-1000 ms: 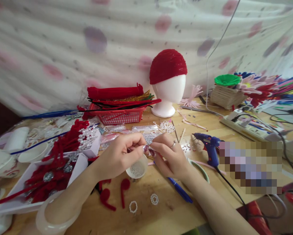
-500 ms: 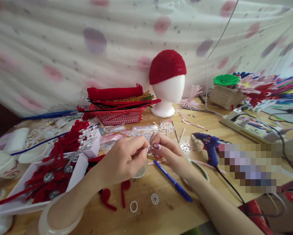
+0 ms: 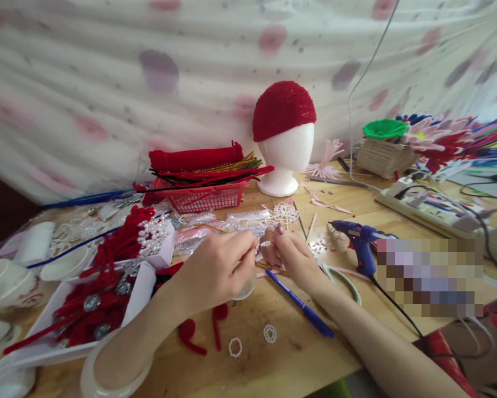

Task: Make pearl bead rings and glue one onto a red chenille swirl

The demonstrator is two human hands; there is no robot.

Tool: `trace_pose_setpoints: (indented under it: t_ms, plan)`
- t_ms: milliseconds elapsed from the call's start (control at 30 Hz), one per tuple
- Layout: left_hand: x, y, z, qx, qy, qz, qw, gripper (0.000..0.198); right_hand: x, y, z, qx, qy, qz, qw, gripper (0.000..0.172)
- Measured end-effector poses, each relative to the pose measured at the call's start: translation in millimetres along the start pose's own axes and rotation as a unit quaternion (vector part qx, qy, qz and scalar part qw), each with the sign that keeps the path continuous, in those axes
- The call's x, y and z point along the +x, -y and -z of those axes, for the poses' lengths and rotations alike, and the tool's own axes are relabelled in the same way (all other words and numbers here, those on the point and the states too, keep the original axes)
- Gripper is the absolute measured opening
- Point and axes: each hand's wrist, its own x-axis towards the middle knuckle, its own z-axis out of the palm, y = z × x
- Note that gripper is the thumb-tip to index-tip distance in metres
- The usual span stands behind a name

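Note:
Over the middle of the table, my left hand is closed, its thumb and fingers pinched together. Close beside it my right hand is closed too, its thumb raised. A short piece of white beads stretches between the fingertips of both hands; its ends are hidden in the fingers. On the table below lie a bead ring and a bead cluster. Two curled red fuzzy strips are left of them. Partly behind my left hand stands a small clear container.
A blue pen and green-handled scissors lie near my right forearm, with a blue glue gun beyond. White boxes hold red pieces at left. A red basket and a foam head stand behind.
My hands have drawn slightly apart, and white beads now show between them. My right thumb has lifted. The whole view has shifted a little.

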Motion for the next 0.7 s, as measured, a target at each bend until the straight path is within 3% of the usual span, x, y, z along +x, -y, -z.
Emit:
trace_pose_setpoints:
  t_ms: [133, 267, 333, 400, 467, 533, 600, 700]
  plan:
    - [-4, 4, -7.4, 0.083, -0.011, -0.072, 0.994, 0.023, 0, 4, -2, 0.015, 0.027, -0.008, 0.999, 0.046]
    - [-2, 1, -6.4, 0.003, -0.019, -0.018, 1.0, 0.02, -2, 1, 1, -0.101, -0.004, 0.097, 0.99, 0.032]
    - [0, -3, -3.6, -0.107, 0.002, 0.055, 0.993, 0.018, -3, -2, 3, -0.2, -0.033, 0.213, 0.956, 0.023]
    - [1, -8, -0.1, -0.223, 0.038, 0.125, 0.966, 0.017, -4, -6, 6, -0.275, -0.066, 0.322, 0.904, 0.016]
    - [2, -12, 3.1, -0.27, 0.058, 0.152, 0.949, 0.017, -4, -7, 7, -0.289, -0.086, 0.364, 0.881, 0.012]
    - [2, -13, 5.3, -0.218, 0.046, 0.117, 0.968, 0.017, -5, -8, 6, -0.215, -0.08, 0.31, 0.923, 0.025]
    - [0, -12, 5.5, -0.116, 0.02, 0.05, 0.992, 0.019, -6, -7, 2, -0.089, -0.054, 0.194, 0.975, 0.048]
    - [-2, -10, 2.4, -0.001, 0.007, -0.045, 0.999, 0.019, -7, -4, -3, 0.033, -0.019, 0.069, 0.997, 0.055]
